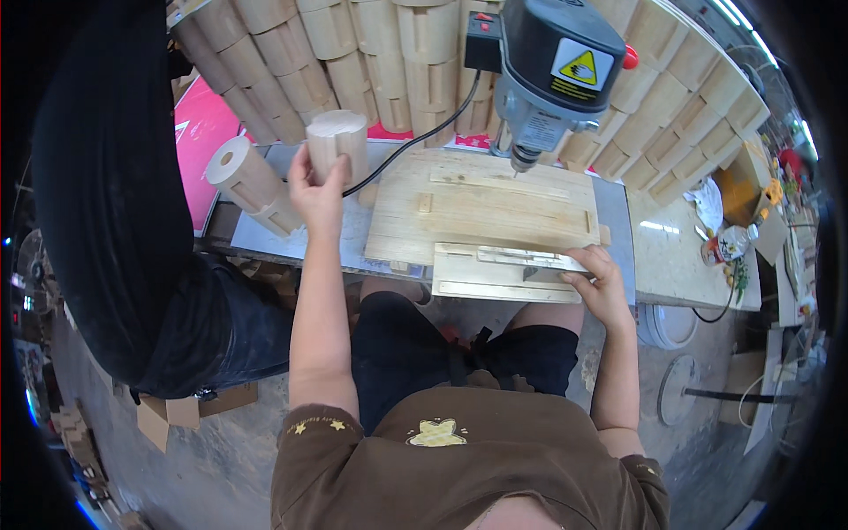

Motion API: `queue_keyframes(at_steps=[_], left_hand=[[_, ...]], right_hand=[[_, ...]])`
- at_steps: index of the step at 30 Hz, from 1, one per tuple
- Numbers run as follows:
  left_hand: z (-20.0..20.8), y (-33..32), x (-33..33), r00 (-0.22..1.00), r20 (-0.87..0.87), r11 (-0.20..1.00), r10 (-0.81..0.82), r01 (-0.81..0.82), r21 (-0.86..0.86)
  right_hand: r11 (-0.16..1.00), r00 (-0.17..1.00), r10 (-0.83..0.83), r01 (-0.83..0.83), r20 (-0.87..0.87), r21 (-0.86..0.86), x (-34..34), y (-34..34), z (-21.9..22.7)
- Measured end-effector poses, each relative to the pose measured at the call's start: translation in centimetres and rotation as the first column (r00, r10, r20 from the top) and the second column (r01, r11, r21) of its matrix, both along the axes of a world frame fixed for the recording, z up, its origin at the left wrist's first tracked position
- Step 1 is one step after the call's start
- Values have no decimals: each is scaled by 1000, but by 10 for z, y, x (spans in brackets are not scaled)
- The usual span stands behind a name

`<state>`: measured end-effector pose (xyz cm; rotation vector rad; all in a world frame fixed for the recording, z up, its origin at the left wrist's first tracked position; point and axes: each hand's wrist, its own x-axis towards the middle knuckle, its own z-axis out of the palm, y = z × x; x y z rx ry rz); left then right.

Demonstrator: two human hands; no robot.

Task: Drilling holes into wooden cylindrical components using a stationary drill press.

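My left hand is closed round the lower part of a pale wooden cylinder, which is upright with its flat end up. At the front edge of the wooden board, my right hand pinches the right end of a thin, shiny, pale strip. That strip lies over a smaller wooden plate with narrow strips along it. What the strip is made of, I cannot tell. Above the board hangs a drill press, its chuck holding a thin bit.
Wooden cylinders with slots are stacked behind the drill press. Two more stand at the left, near a person in dark clothes. A black cable crosses the table behind my left hand. A jar stands at the right.
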<state>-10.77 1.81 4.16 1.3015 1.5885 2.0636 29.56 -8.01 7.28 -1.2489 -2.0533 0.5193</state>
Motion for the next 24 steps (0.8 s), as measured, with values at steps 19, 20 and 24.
queue_keyframes(at_steps=[19,20,24], left_hand=[[43,-71,53,823,291,873,-487,462,155],[48,-72,58,778,252,794,-575,606,-59],[46,-65,75,663,136,495,-736,664,-560]], right_hand=[[999,1000,-15,15,-9,-34,18,19,-4],[997,999,-45,44,-17,-69,21,25,-3],[976,987,-34,-1,-156,-219,21,46,-1]])
